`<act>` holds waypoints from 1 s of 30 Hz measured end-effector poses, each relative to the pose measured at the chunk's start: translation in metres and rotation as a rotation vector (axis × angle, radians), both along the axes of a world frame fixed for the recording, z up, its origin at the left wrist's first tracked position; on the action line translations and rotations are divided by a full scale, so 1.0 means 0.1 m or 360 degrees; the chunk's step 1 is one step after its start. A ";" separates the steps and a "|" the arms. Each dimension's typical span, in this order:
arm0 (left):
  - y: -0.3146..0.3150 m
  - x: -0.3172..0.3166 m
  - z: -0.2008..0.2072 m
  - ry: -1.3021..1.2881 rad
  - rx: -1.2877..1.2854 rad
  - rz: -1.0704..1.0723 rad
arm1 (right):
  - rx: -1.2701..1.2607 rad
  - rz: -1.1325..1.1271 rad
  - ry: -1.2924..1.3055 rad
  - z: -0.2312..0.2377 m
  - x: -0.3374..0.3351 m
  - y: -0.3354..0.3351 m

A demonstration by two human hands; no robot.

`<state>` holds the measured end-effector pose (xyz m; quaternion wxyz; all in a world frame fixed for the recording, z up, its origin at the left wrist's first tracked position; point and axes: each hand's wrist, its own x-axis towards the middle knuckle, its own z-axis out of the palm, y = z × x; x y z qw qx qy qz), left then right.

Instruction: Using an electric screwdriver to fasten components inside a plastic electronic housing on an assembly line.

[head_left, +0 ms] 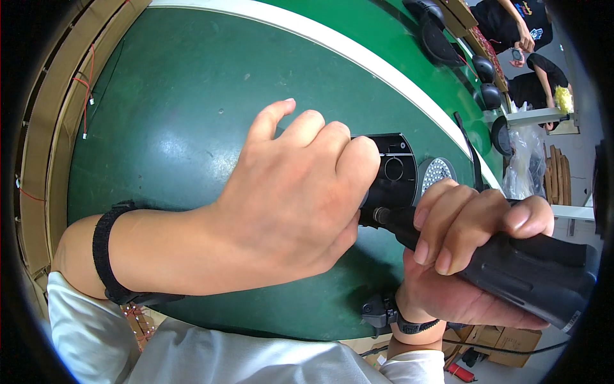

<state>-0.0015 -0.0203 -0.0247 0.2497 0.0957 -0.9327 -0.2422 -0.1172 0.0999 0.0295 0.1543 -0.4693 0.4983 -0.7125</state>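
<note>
One black driver [521,272], wrapped in the right hand [467,224], points to ten o'clock, toward the black housing [399,179] beneath the left hand [297,192], whose grip is hidden.

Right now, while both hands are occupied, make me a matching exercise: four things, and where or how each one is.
1. black handheld power driver
2. black plastic housing
3. round grey dish-like object
4. black fabric strap

A. around the left forearm
B. gripped in the right hand
C. speckled with small bright dots
D. partly covered by the left hand

Pairs: 1-B, 2-D, 3-C, 4-A
</note>
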 end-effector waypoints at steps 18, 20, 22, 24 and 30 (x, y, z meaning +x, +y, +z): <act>-0.01 0.02 0.01 -0.0128 -0.0036 -0.0011 | -0.0236 0.0005 0.0026 -0.05 -0.07 0.05; -0.01 0.02 0.02 -0.0169 -0.0055 -0.0034 | -0.0285 0.0092 0.0132 -0.05 -0.09 0.03; -0.01 0.01 0.00 -0.0138 -0.0038 -0.0037 | -0.0268 0.0031 0.0124 -0.02 -0.09 0.07; 0.00 0.01 0.00 -0.0104 -0.0018 -0.0047 | -0.0250 -0.0035 0.0119 0.05 -0.11 0.13; 0.04 0.06 0.07 -0.0086 -0.0057 -0.0058 | 0.0000 0.0199 0.0160 0.25 -0.25 0.25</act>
